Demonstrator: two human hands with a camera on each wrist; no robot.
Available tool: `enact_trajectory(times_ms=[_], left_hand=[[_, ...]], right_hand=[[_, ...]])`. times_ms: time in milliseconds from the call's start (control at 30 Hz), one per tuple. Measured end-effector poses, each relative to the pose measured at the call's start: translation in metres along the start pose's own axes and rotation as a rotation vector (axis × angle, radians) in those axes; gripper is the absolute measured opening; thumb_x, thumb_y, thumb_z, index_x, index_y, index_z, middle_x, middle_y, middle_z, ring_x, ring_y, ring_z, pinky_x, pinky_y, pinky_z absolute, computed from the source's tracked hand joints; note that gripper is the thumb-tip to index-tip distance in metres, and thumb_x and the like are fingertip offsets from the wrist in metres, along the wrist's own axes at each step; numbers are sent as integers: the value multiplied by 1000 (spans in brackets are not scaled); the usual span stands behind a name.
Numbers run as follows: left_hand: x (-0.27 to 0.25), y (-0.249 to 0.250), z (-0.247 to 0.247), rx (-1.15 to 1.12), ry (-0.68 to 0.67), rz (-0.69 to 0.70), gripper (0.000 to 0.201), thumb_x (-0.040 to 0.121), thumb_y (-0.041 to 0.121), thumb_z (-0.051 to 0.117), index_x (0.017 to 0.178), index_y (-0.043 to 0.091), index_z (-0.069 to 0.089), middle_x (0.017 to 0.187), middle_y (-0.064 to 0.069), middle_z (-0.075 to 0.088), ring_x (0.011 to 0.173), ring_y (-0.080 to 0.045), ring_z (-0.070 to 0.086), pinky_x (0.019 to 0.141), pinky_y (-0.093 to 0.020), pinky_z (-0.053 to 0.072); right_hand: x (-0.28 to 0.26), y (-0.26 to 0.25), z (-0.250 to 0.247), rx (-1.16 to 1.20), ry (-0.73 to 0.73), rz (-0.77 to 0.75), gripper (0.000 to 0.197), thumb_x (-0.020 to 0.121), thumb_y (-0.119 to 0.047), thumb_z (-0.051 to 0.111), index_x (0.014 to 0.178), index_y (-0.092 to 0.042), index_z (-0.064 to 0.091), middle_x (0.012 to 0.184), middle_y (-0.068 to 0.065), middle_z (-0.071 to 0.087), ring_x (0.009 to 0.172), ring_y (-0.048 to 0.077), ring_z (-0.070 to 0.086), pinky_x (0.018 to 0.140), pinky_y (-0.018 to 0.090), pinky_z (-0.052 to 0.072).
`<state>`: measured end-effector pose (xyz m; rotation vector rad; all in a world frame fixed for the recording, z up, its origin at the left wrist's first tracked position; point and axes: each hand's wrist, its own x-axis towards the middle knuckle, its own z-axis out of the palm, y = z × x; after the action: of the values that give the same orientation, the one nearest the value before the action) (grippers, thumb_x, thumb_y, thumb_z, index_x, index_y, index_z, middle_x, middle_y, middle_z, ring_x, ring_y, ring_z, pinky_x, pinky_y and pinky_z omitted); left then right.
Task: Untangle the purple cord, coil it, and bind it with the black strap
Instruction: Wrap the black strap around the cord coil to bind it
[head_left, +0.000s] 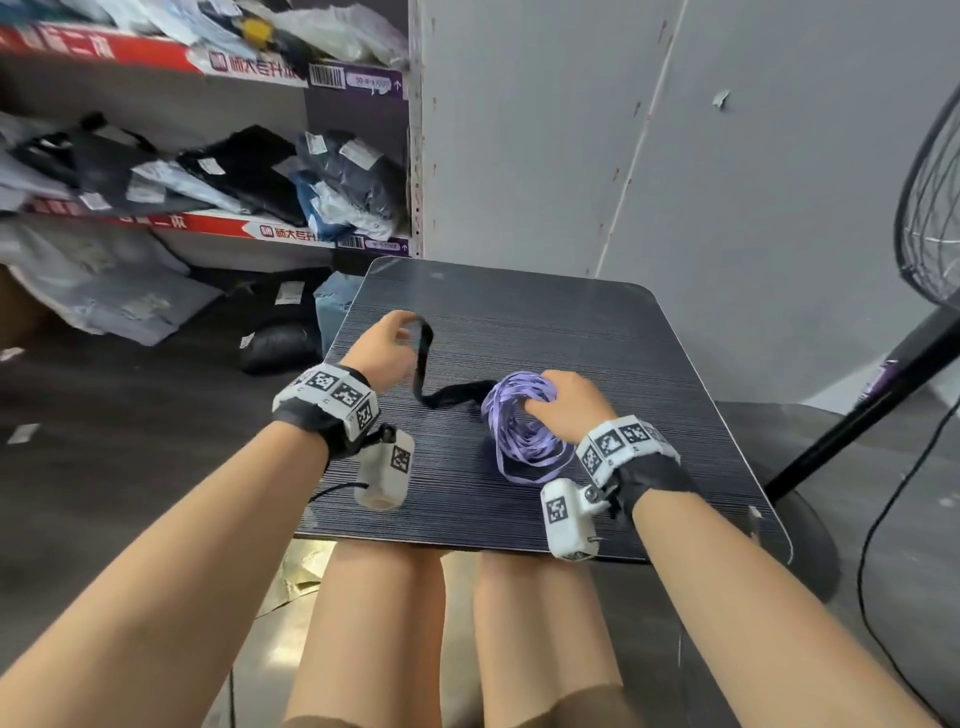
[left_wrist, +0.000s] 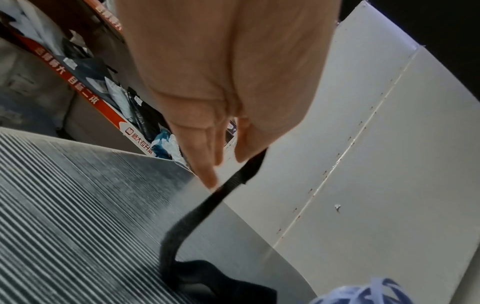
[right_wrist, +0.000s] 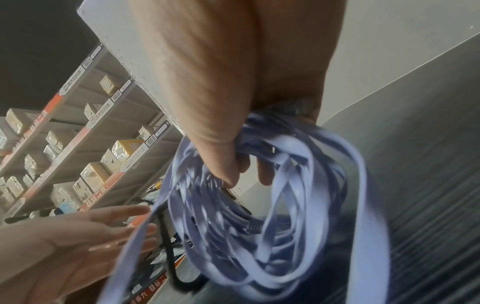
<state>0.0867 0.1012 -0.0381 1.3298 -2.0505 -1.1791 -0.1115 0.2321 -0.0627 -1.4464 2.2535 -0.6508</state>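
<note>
A small dark ribbed counter (head_left: 597, 332) with rounded corners sits over the person's knees, a plain grey wall (head_left: 675, 156) behind its far edge and shelves (head_left: 208, 223) stuffed with bagged clothes off to the far left. The purple cord (head_left: 519, 421) is gathered into a loose coil at the middle of the counter, a few loops spilling toward the near edge. The right hand (head_left: 566, 405) lies on top of the coil with its fingers curled through the loops, its grip closed round a bunch of them; the right wrist view shows the coil (right_wrist: 259, 216) hanging from that grip. The black strap (head_left: 423, 358) runs from just left of the coil, where it lies crumpled on the counter, up to the left hand (head_left: 382, 345), which pinches its upper end between fingertips (left_wrist: 207, 176) and thumb above the counter's left edge. The far half and the right side of the counter lie bare. A standing fan (head_left: 930, 197) stands near the counter's right edge, with a black cable (head_left: 883, 519) trailing on the floor beside it.
</note>
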Motion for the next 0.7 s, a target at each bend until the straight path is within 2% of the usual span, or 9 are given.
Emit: enact_trajectory(times_ms=[67,100,167,233,267,367,433,567,700], left_hand=[[4,0,7,142,5,11,60,91,4,42,147,14,22,153,-15,23,129,-33,41,89,-36,46],[4,2,13,183,17,28,63,91,6,44,149,13,19,155,-14,17,136,-33,31,100,-38,40],[4,3,29,274,86,93,60,89,11,50,145,15,29,150,-14,21,137,-34,22,110,-42,28],[3,4,46,368,119,146,47,88,14,50,135,19,45,139,-12,31,129,-36,27,108,-41,26],[4,3,54,398,86,156,42,89,15,49,131,20,49,135,-13,35,126,-36,29,106,-40,27],[8,-2,73,410,-87,96,43,91,18,49,134,17,46,137,-16,35,129,-39,32,109,-38,26],[14,-5,79,399,-143,28,48,92,20,49,139,14,40,141,-18,33,131,-39,33,111,-38,28],[26,-3,87,457,-75,-2,50,91,21,49,139,13,41,140,-21,34,131,-42,30,110,-42,28],[39,1,91,491,16,-2,48,90,20,48,137,12,42,140,-20,35,130,-41,29,107,-45,30]], right_hand=[[4,3,4,-36,-40,14,21,89,-26,52,88,-5,56,82,7,58,76,25,53,66,33,41],[7,5,6,-42,-57,21,22,90,-26,51,92,-5,56,88,9,59,83,27,55,71,35,43],[7,11,9,-39,-59,26,19,91,-25,47,94,-8,55,92,10,57,91,29,53,77,38,43],[6,20,11,-24,-34,19,16,91,-25,45,82,-12,48,83,8,54,86,28,49,71,36,39],[6,25,12,-10,-27,22,18,91,-25,45,81,-11,47,82,7,55,85,28,50,71,37,40],[2,36,15,39,-34,33,20,92,-29,46,90,-9,51,92,10,60,91,31,54,81,43,47],[1,39,17,41,-52,36,23,92,-33,47,96,-12,53,96,9,61,92,29,56,83,45,49],[-3,40,17,81,-115,40,26,96,-35,45,111,-16,54,105,3,61,95,24,57,84,39,48],[-2,41,15,91,-169,69,24,97,-35,43,109,-16,52,100,1,58,91,22,55,81,36,45]])
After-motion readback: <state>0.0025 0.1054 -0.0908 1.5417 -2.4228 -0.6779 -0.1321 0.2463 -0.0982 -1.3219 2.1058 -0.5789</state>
